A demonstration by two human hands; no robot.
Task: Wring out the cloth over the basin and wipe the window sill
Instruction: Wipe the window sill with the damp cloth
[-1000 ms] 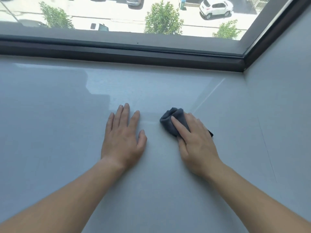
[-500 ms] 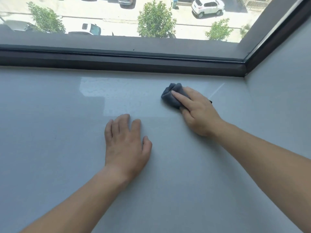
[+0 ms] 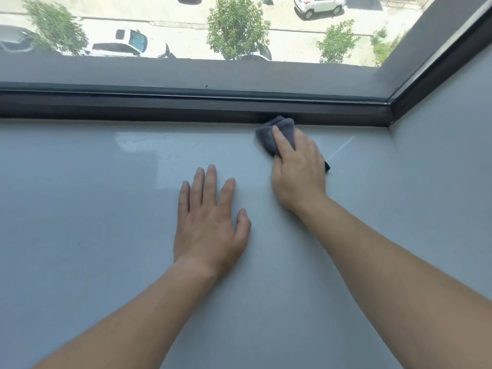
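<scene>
Sill: a pale grey, glossy window sill [image 3: 106, 235] filled most of the view, with a soft patch of reflected light toward its far side.
Window: a dark window frame [image 3: 159, 107] ran along the sill's far edge and turned up at the right corner. Through the glass lay a street far below, with trees [image 3: 237, 27] and a white car [image 3: 319, 5].
Side: a pale wall [image 3: 452, 169] rose at the right end of the sill.
Cloth: the dark grey cloth [image 3: 283, 129], bunched into a wad, lay on the sill at its far edge, its front fold touching the foot of the frame. A small dark corner stuck out past the little-finger side of the hand.
Right hand: the right hand [image 3: 299, 174] lay over the cloth, forefinger stretched along the top and the other fingers closed round the wad, pressing it onto the sill.
Left hand: the left hand [image 3: 210, 225] lay flat, palm down, fingers straight and a little spread, holding nothing. It rested on bare sill nearer the person, apart from the cloth.
</scene>
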